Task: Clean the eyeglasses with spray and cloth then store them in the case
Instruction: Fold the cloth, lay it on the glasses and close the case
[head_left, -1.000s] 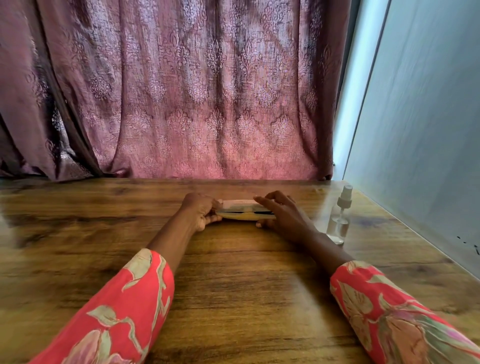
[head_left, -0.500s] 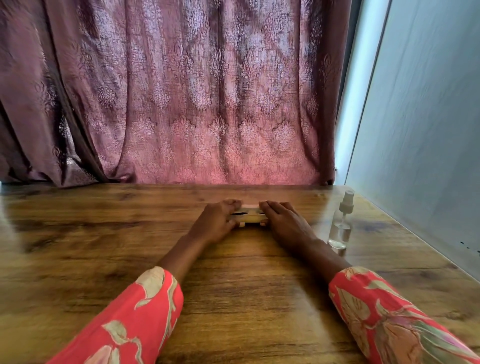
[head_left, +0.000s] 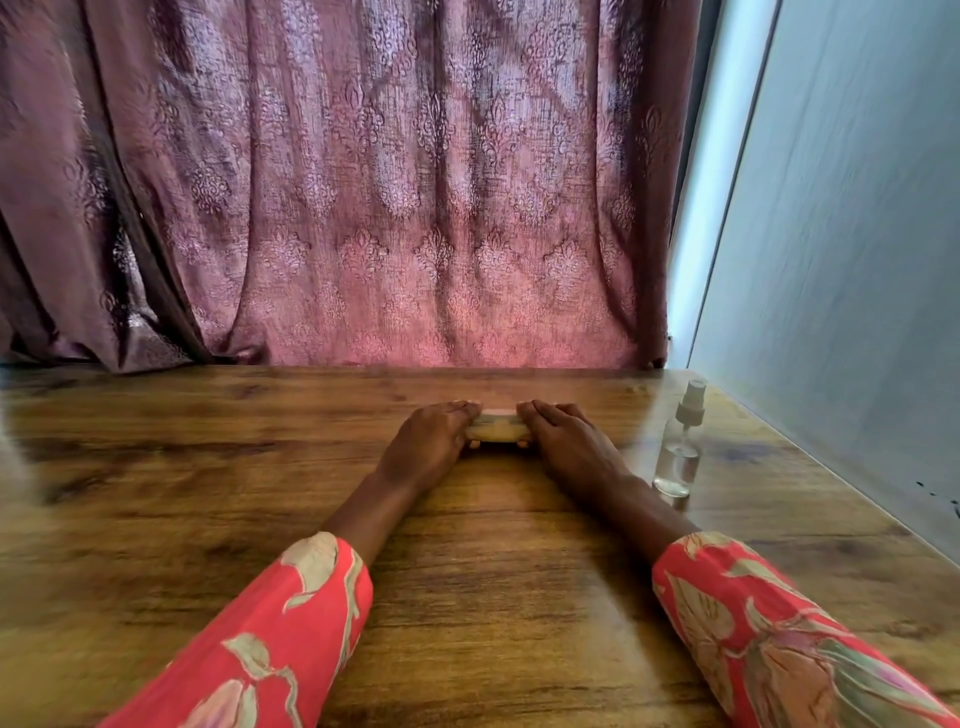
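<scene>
Case (head_left: 497, 430), pale tan, lies flat on the wooden worktop (head_left: 208, 493) at mid-depth, long side across the view, lid down with no gap showing. Left hand (head_left: 428, 447) covers its left end, fingers (head_left: 460, 410) curled over the top edge and thumb tucked under the near side. Right hand (head_left: 566, 447) covers the right end the same way, fingers laid over the top, thumb tip at the near lower edge. Only the middle strip of the case shows between the two hands. Eyeglasses and cloth not visible. Spray bottle (head_left: 679, 447), clear with a white pump head, stands upright just beside the right wrist, apart from the case. Red floral sleeves (head_left: 291, 634) on both forearms. Mauve patterned curtain (head_left: 389, 208) hangs behind the worktop; pale wall (head_left: 841, 260) at right.
</scene>
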